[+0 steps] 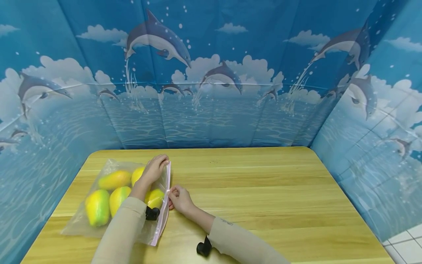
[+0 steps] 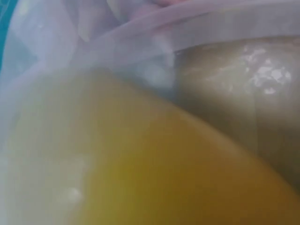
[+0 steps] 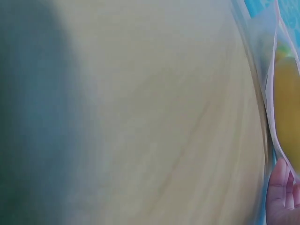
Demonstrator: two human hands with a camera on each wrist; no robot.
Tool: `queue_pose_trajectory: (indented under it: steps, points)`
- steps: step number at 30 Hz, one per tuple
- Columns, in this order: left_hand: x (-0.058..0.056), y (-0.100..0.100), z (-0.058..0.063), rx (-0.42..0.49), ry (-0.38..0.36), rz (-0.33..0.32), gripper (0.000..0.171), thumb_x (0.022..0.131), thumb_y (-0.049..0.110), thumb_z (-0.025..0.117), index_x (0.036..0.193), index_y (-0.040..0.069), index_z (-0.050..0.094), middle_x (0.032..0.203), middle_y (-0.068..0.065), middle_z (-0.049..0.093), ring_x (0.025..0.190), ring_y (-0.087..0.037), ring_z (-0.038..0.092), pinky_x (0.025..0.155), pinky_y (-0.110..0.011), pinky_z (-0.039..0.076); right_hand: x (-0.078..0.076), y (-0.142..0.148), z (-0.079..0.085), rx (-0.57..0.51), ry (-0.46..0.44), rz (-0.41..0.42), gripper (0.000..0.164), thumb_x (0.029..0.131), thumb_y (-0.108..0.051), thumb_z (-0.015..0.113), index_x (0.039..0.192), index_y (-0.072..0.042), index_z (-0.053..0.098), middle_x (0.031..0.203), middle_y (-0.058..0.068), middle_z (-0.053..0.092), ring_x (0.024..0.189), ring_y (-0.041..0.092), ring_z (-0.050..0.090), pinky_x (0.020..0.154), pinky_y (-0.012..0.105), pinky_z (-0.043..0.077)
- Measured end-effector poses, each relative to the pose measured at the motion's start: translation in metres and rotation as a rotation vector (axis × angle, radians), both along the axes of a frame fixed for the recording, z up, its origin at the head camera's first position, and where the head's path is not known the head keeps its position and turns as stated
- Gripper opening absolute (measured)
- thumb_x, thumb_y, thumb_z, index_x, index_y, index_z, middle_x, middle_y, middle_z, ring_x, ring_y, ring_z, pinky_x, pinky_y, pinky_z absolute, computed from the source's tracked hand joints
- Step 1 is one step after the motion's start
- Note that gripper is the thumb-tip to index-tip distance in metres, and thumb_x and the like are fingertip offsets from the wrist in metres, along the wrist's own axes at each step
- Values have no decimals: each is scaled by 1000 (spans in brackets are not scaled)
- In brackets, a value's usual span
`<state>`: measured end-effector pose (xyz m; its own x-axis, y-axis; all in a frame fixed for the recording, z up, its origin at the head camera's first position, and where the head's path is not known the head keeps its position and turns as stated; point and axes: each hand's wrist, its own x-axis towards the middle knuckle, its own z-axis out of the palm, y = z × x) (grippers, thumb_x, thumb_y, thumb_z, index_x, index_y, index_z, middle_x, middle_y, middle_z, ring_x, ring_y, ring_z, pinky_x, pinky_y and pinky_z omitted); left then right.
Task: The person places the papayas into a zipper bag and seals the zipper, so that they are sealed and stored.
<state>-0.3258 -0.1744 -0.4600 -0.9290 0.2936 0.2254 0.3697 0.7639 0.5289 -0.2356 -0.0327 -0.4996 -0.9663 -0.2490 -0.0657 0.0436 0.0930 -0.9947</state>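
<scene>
A clear zip bag [image 1: 77, 224] lies flat at the left of the table with several yellow-green mangoes [image 1: 97, 208] inside. Its pink zip strip [image 1: 160, 222] faces right. My left hand [image 1: 153, 170] reaches over the bag and grips the strip's far end. Halfway along the strip, the thumb and fingers of my right hand [image 1: 180, 200] pinch its edge. The left wrist view is filled by a blurred mango [image 2: 187, 183] behind the plastic, below the pale strip [image 2: 225, 28]. In the right wrist view, my right hand [image 3: 281, 199] touches the bag's edge beside a mango [image 3: 286, 112].
The wooden table [image 1: 263, 194] stretches to the right of the bag. A blue dolphin-print curtain [image 1: 211, 121] encloses its back and sides. Black wrist cameras, a left one [image 1: 152, 213] and a right one [image 1: 204, 247], hang at the sleeves. White floor tiles [image 1: 408, 249] show at lower right.
</scene>
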Motion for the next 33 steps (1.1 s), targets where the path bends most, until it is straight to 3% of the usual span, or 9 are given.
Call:
queue_pose_trajectory:
  steps: [9, 18, 23, 33]
  points:
    - [-1, 3, 6, 10, -7, -3, 14, 94, 16, 46, 99, 8, 56, 97, -9, 58, 94, -29, 51, 82, -47, 41, 9, 3, 0, -25, -24, 18, 6, 89, -2, 51, 90, 3, 53, 59, 5, 56, 46, 12, 54, 49, 36, 54]
    - [-1, 3, 11, 45, 1, 4, 17, 94, 16, 45, 100, 5, 56, 99, -12, 58, 94, -30, 50, 83, -45, 41, 26, 3, 9, -46, 17, 17, 6, 87, 3, 50, 88, 8, 53, 65, 25, 60, 57, 43, 59, 53, 45, 53]
    - [-3, 3, 12, 60, 5, 3, 16, 94, 16, 45, 99, 5, 56, 99, -12, 57, 94, -30, 50, 84, -47, 40, 38, 5, 17, -31, 38, 51, 6, 87, 6, 48, 87, 11, 51, 67, 31, 58, 59, 48, 58, 54, 49, 52]
    - [-8, -1, 11, 117, 22, -5, 14, 94, 14, 46, 96, 4, 55, 93, -12, 56, 86, -29, 50, 76, -42, 42, 44, 8, 2, 40, 75, 141, 5, 88, 0, 52, 84, 4, 53, 63, 20, 61, 52, 32, 61, 45, 31, 53]
